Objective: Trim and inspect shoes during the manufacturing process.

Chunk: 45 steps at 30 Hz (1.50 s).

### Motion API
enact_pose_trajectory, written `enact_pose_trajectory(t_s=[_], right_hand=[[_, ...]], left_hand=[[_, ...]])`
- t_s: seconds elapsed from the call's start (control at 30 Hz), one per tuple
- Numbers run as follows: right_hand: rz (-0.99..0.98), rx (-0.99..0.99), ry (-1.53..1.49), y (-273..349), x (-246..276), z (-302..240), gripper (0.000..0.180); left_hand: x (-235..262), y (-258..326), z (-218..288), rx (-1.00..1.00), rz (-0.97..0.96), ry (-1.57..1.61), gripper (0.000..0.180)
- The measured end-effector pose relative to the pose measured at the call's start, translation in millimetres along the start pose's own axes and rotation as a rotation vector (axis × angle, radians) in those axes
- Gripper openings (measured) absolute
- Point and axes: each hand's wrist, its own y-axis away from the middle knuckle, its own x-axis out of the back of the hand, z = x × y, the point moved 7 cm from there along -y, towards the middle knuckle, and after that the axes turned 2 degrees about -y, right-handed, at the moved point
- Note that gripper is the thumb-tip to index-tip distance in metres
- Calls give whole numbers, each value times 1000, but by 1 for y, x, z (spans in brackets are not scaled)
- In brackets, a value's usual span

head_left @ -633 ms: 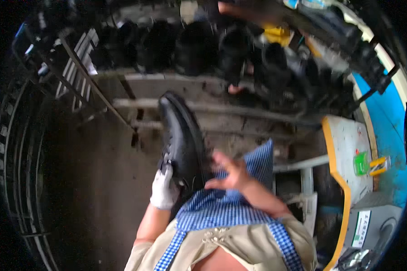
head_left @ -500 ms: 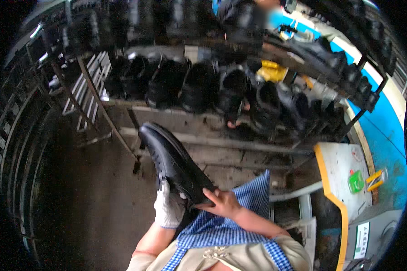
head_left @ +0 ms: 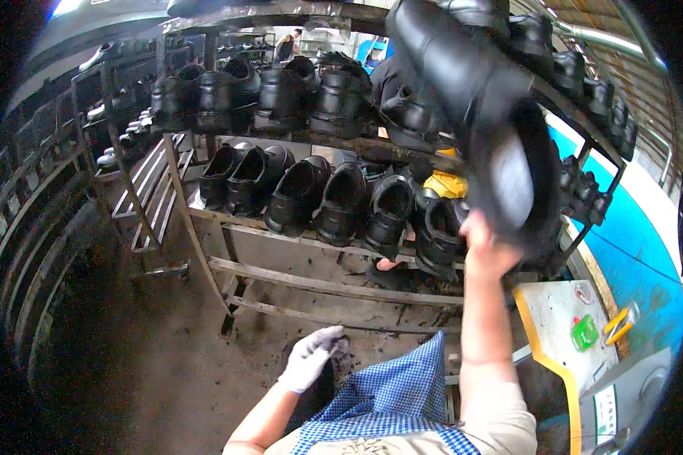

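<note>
A black smooth-leather shoe with a thick dark sole (head_left: 478,114), slightly blurred, is raised in front of the right-hand part of a grey metal shoe rack (head_left: 334,286), its toe pointing up and to the left and its opening turned toward the wearer, with a pale grey insole (head_left: 512,182) showing inside. The bare right hand (head_left: 491,246) grasps this shoe at the heel end, the arm stretched out; whether the toe touches the rack's upper shelf cannot be told. The left hand in a white knitted glove (head_left: 311,358) is lower down, near the lap, its fingers bent; whether they pinch anything cannot be told. It is just beside a blue-and-white checked apron (head_left: 391,387). Black shoes (head_left: 343,201) stand side by side along the front edge of the rack's lower shelf, heels outward, and more black shoes (head_left: 281,98) line the shelf above. A bright yellow crumpled item (head_left: 445,184) shows behind the lower row, left of the raised shoe. To the right, a white worktop with a yellow left edge (head_left: 558,307) carries a small green container (head_left: 584,332) near its right edge, with a yellow-and-clear object (head_left: 621,326) just beside it.
</note>
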Motion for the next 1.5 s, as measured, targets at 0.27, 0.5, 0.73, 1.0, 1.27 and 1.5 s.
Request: enact_pose_trajectory(t_s=[0.27, 0.5, 0.73, 1.0, 1.27, 1.5], right_hand=[[29, -146, -462, -201, -90, -51, 69], [-108, -441, -271, -236, -132, -56, 70], [-80, 5, 95, -243, -145, -126, 33], [-107, 150, -234, -286, -208, -159, 37], [-379, 265, -236, -207, -143, -195, 38], [-593, 544, -642, -3, -28, -178, 28]], left_hand=[[22, 8, -53, -251, 194, -895, 32], [27, 9, -48, -280, 148, -989, 32], [31, 11, -47, -286, 128, -980, 32], [24, 6, -48, -285, 96, -961, 33], [30, 7, -46, -300, 103, -947, 33], [74, 16, -20, -75, 214, 108, 60]])
